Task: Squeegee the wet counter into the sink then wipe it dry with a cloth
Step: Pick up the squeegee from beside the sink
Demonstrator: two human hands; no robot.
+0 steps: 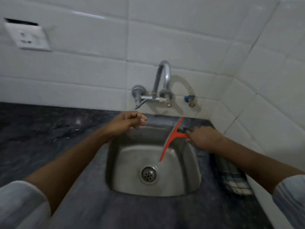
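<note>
My right hand (203, 138) grips the handle of a red squeegee (170, 138). Its long blade runs from the back wall down over the right rim of the steel sink (189, 162). My left hand (128, 122) hovers over the sink's back-left corner with its fingers curled and nothing in it. A dark counter (49, 138) surrounds the sink. A checked cloth (234, 177) lies on the counter strip right of the sink, partly under my right forearm.
A chrome tap (162, 80) with two valves sticks out of the white tiled wall above the sink. A small blue-capped valve (189, 100) sits to its right. A wall socket (28, 37) is at the upper left. The tiled side wall closes in on the right.
</note>
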